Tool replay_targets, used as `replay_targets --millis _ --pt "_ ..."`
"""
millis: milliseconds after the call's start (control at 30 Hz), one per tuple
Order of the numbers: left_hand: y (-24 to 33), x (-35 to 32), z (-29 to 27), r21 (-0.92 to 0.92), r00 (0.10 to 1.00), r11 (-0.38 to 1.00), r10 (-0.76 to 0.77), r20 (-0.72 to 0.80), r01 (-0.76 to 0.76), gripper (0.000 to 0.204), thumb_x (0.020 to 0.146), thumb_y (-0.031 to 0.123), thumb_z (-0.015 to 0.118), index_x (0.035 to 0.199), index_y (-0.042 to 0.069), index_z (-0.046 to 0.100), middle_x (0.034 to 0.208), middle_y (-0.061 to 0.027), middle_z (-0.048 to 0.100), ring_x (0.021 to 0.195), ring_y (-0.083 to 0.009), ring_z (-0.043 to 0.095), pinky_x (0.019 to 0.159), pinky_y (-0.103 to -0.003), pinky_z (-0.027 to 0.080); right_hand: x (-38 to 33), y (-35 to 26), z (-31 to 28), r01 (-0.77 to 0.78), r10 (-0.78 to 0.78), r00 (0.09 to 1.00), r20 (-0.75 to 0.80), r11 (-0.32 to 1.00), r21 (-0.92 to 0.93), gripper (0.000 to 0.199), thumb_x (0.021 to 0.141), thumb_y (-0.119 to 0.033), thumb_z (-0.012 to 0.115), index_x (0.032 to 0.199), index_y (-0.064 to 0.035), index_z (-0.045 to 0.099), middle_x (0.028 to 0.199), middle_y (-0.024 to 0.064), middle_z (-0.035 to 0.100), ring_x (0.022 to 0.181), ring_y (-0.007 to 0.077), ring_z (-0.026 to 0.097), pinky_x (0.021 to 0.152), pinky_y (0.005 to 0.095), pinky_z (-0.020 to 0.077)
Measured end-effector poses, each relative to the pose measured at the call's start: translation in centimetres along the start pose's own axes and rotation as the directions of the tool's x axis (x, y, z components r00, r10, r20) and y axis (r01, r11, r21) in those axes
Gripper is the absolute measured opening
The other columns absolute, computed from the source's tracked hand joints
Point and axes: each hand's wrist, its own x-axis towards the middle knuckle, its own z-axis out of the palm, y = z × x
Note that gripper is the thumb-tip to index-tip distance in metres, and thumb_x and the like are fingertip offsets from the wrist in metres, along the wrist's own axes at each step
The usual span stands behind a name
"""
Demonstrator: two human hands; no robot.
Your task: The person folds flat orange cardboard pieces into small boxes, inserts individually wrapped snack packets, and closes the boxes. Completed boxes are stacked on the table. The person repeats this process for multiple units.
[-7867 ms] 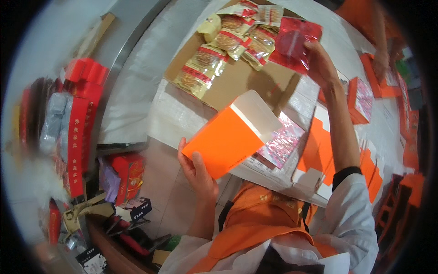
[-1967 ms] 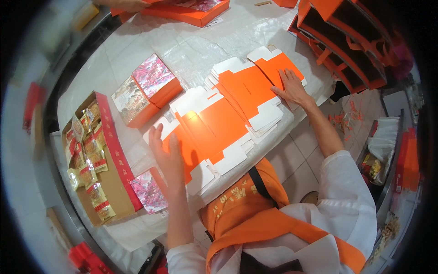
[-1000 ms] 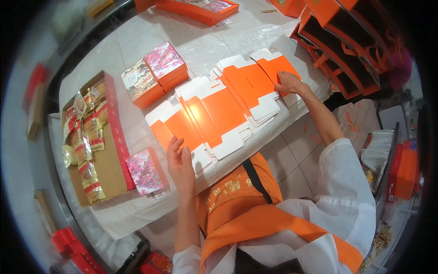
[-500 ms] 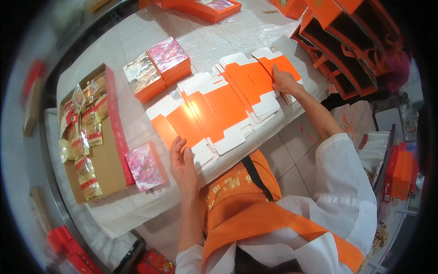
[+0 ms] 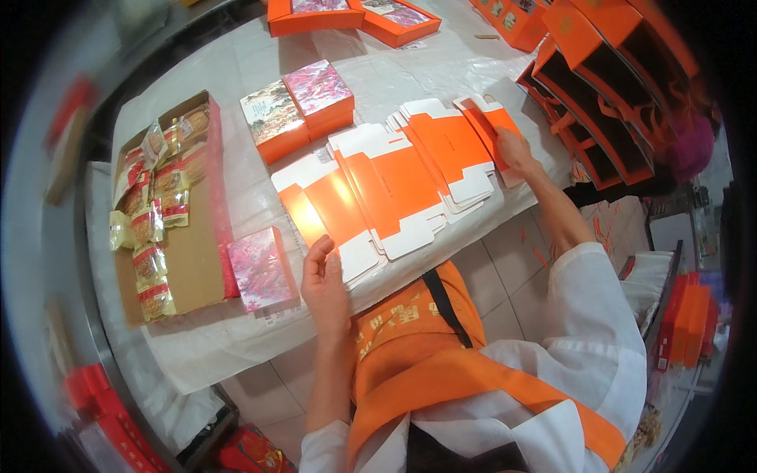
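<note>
Across the table in front of me lie flat, unfolded orange-and-white box blanks (image 5: 406, 185), stacked and overlapping. At their right end, my right hand (image 5: 514, 154) is closed over the last orange panel (image 5: 482, 126), whose left edge stands slightly raised. My left hand (image 5: 325, 288) is by the near left corner of the blanks. Its fingers are loosely bent and touch or nearly touch the edge, with the thumb apart and nothing held. Left of that hand sits a small box with a pink patterned lid (image 5: 260, 268).
An open carton (image 5: 193, 260) with wrapped pastries (image 5: 158, 205) is on the left. Two picture-lidded boxes (image 5: 303, 102) stand behind the blanks. Orange trays (image 5: 398, 24) lie at the far edge. Open orange boxes with ribbons (image 5: 591, 87) are piled at the far right.
My right hand has gone from a pointing finger on the end panel to a grip on it, and the panel's left edge has risen. The whole view has shifted slightly.
</note>
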Motion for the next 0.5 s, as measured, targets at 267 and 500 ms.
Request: replay_targets --millis 267,500 --pt "1.6 -1.1 6.8 -0.242 0.984 0.97 0.043 0.175 0.001 0.04 0.09 0.01 0.049 0.127 -0.003 0.039 0.122 -0.0101 0.049 0.112 -0.0163 0.046 0.096 -0.031 0.036 -12.5 -16.9 -10.8 0.651 -0.505 0.711 -0.489 0.736 0.185 0.058 0.068 0.002 0.057 0.125 -0.0001 0.045 0.113 0.0145 0.056 0.091 0.0291 0.057 0.077 0.0395 0.0464" --pt "2.6 -0.3 2.3 -0.59 0.991 0.807 -0.059 -0.122 -0.024 0.045 0.097 0.038 0.037 0.125 0.002 0.04 0.123 -0.0084 0.048 0.112 -0.0186 0.048 0.094 -0.035 0.041 -18.7 -24.2 -8.6 0.029 -0.372 0.928 -0.03 -0.008 1.0 0.035 0.088 -0.01 0.053 0.12 0.0016 0.047 0.116 0.0134 0.053 0.1 0.0216 0.054 0.086 0.0318 0.0451"
